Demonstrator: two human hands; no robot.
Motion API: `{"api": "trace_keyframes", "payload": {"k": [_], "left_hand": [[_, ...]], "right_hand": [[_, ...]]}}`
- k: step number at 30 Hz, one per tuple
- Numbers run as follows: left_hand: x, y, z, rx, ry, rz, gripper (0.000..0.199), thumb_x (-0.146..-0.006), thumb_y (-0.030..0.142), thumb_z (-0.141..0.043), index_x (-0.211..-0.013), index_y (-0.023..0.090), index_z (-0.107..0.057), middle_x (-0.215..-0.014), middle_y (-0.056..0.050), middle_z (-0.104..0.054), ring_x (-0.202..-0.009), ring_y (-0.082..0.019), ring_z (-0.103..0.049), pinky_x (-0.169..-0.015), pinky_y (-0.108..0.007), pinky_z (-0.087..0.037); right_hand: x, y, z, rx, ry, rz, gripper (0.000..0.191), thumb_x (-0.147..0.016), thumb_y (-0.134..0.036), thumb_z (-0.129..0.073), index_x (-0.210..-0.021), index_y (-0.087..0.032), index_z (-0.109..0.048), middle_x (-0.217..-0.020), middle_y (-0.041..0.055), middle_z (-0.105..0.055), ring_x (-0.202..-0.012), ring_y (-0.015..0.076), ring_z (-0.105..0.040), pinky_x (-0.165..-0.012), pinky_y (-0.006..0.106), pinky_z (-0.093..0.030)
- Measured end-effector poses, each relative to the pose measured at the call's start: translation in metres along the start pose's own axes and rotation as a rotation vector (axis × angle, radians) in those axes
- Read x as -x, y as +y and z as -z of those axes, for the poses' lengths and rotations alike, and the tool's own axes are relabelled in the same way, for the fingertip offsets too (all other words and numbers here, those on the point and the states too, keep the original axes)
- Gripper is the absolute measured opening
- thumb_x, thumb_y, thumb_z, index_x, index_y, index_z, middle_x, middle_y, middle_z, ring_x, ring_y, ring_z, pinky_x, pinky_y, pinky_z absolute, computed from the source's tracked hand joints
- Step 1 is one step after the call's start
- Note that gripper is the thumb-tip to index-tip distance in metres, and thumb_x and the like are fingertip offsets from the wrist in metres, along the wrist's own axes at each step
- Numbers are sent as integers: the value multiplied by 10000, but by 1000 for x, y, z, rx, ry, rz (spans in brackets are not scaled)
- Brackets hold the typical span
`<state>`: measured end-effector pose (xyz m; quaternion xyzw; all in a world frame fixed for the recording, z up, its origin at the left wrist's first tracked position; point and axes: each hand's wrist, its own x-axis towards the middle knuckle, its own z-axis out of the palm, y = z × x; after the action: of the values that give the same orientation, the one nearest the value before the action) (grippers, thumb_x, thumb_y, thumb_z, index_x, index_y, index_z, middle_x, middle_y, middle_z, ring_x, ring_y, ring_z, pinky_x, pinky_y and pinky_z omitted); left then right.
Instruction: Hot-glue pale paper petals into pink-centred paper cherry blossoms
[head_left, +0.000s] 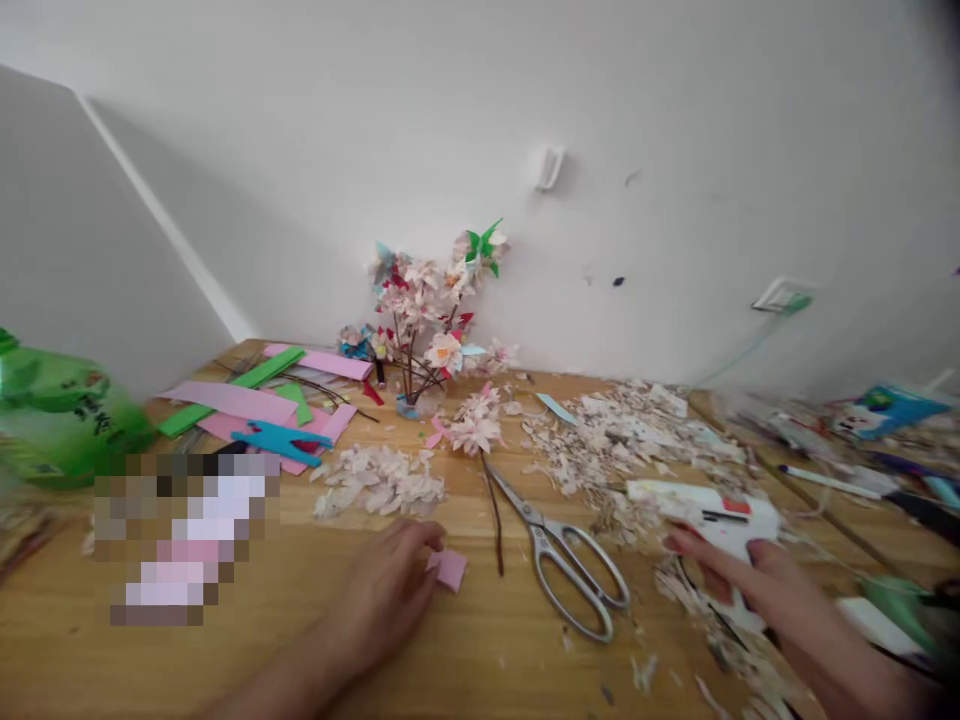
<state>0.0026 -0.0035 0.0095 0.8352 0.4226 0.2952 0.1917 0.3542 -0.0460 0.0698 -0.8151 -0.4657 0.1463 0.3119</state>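
Pinching a small pink paper square [448, 570] at its fingertips, the left hand [386, 595] sits curled and closed on the wooden bench [75, 650], just beside a heap of pale paper petals [379, 482]. The right hand [739, 590], slightly blurred, lies to the right of a pair of silver scissors [566, 570], its fingers [705, 560] stretched along the underside of a white hot glue gun [705, 515]; whether they grip it, I cannot tell. Petals and scraps scatter beneath that hand and run up into a wider drift [622, 435]. The scissors lie shut between the two hands, their tips touching a dark twig [495, 525] topped by a small paper blossom [474, 425]. Farther back, against the wall [637, 200], a branch of paper flowers [427, 320] stands in a small glass vase [412, 405]. To its left lie pink and green paper strips [240, 400] and a blue cut paper shape [281, 440], while a green plastic bag [52, 415] sits at the bench's left edge. A patch near the left hand is too blurred to read.
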Motion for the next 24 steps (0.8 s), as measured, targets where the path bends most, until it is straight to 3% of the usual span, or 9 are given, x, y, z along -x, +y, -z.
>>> {"api": "trace_keyframes", "payload": {"k": [4, 6, 8, 10, 13, 20, 24], "left_hand": [[-2, 4, 2, 12, -13, -17, 260, -777, 115, -471, -1010, 227, -445, -965, -36, -623, -924, -182, -577, -801, -335, -471], [-1, 3, 3, 2, -30, -29, 284, -768, 106, -475, -1022, 228, -443, -970, -39, -617, -931, -187, -569, -810, -340, -464], [1, 2, 4, -17, -68, -46, 318, -760, 91, -471, -1042, 234, -444, -967, -37, -612, -919, -188, -566, -802, -338, -461], [2, 2, 3, -35, -114, -61, 345, -757, 82, -463, -1063, 240, -448, -971, -39, -609, -909, -189, -564, -791, -332, -460], [2, 3, -1, -67, -157, -61, 341, -761, 96, -463, -1073, 234, -465, -977, -48, -615, -909, -202, -564, -789, -341, -454], [-3, 6, -7, -81, -174, 105, 184, -801, 151, -407, -932, 215, -519, -864, -48, -660, -802, -212, -599, -690, -329, -455], [-2, 3, -11, 79, -125, 268, 162, -770, 161, -436, -903, 222, -504, -841, -35, -674, -766, -191, -622, -668, -297, -461]], "right_hand": [[32, -19, -27, -224, -209, -22, 404, -623, -538, -600, -396, -225, -482, -364, -4, -522, -361, 143, -448, -378, 250, -324], [46, -29, -40, -308, -286, -2, 303, -636, -501, -601, -618, -202, -648, -492, 17, -651, -417, 172, -540, -393, 249, -389], [55, -35, -50, -288, -351, 93, 327, -653, -470, -600, -797, -190, -688, -692, 41, -732, -583, 220, -635, -498, 264, -476], [59, -38, -57, -219, -437, 189, 330, -683, -444, -580, -843, -179, -694, -831, 56, -743, -741, 258, -659, -624, 290, -511], [62, -39, -61, -129, -563, 233, 321, -714, -417, -552, -870, -173, -693, -849, 61, -743, -785, 270, -664, -694, 310, -514], [70, -42, -67, -139, -648, 282, 339, -746, -407, -566, -994, -184, -631, -952, 60, -721, -863, 241, -652, -779, 290, -491], [75, -55, -71, -46, -627, 338, 291, -756, -417, -570, -954, -212, -630, -876, 32, -721, -777, 213, -655, -698, 254, -490]]}}
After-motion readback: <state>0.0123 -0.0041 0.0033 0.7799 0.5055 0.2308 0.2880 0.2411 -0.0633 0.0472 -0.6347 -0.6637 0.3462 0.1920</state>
